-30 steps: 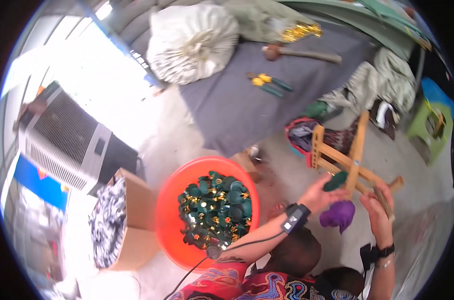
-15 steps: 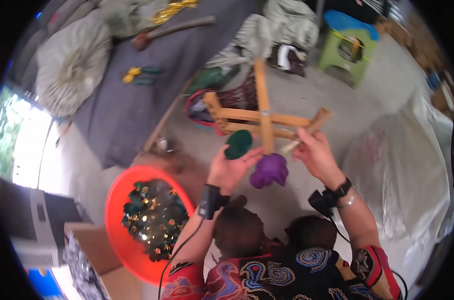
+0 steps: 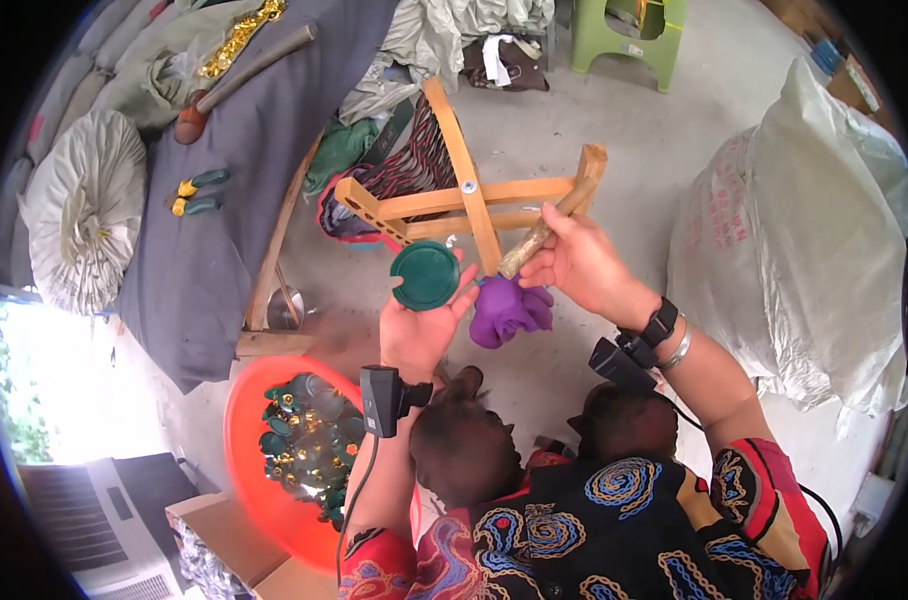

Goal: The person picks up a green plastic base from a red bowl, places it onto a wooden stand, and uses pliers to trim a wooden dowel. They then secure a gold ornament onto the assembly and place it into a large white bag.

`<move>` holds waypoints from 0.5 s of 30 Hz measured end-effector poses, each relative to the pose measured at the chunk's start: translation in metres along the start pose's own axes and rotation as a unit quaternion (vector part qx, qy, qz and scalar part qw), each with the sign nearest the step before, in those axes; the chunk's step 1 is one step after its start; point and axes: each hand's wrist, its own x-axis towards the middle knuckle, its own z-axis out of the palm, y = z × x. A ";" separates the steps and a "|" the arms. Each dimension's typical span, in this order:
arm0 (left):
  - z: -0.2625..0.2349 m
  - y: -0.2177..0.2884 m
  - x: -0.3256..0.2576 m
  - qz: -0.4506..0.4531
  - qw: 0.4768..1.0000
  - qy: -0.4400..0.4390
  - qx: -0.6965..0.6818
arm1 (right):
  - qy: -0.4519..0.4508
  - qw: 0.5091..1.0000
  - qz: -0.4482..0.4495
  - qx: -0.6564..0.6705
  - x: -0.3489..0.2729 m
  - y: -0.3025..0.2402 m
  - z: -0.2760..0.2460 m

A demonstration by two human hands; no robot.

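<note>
In my left hand (image 3: 414,330), palm up, lies a dark green round lid (image 3: 426,276) with a raised rim, its edge between my thumb and fingers. My right hand (image 3: 589,265) grips a short wooden stick (image 3: 527,248) with a rough, golden-brown lower end that points toward the left hand. Beyond both hands is a wooden folding stool frame (image 3: 471,190) with crossed legs and a striped woven part. A bunched purple cloth (image 3: 510,313) covers the near end of one leg, between my hands.
An orange tub (image 3: 246,455) holding several green, clear and gold pieces stands at lower left. A grey-covered platform (image 3: 264,130) bears a mallet (image 3: 239,85) and pliers (image 3: 196,190). Bulky white sacks (image 3: 774,250) stand at right, a green stool (image 3: 626,45) at the back.
The view has shifted, so the surroundings appear displaced. The lid now faces up more fully in my left hand. The stick in my right hand is nearer the lid and shows clearly.
</note>
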 end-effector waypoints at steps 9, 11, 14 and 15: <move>-0.001 0.003 -0.002 0.009 1.000 0.006 0.016 | 0.012 1.000 0.007 0.006 0.001 0.004 0.000; -0.005 0.001 0.001 -0.001 1.000 -0.023 -0.016 | 0.022 1.000 0.006 0.013 -0.001 0.004 -0.005; -0.004 0.004 -0.003 0.007 1.000 0.001 0.008 | 0.036 0.999 0.013 0.009 0.003 0.006 -0.002; -0.002 0.004 -0.003 0.003 1.000 0.000 0.008 | 0.039 0.999 0.022 0.014 0.004 0.005 -0.002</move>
